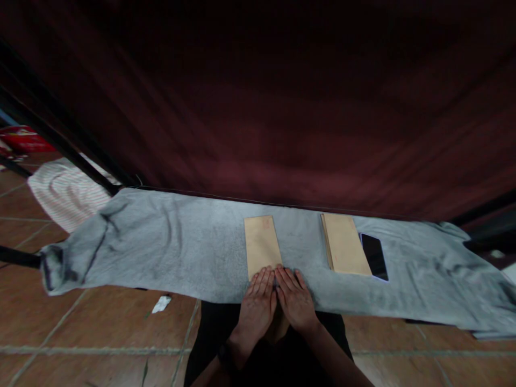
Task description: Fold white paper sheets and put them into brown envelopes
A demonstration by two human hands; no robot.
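Both hands, left hand point(256, 306) and right hand point(296, 301), lie flat and open, gripping nothing, fingertips pressing the near end of a tan paper envelope point(262, 244) on a grey towel point(181, 247).

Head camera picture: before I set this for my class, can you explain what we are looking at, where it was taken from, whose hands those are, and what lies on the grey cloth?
There is no machine here. The single picture comes from a camera worn on a person's head, looking forward and down, so the two bare hands at the bottom are that person's own. The left hand and right hand lie flat, side by side, pressing on the near end of a tan envelope. Neither hand grips anything. The envelope rests on a grey cloth spread over a brown tiled floor. To the right lies a stack of similar envelopes, with a dark phone beside it. A dark red curtain hangs behind.
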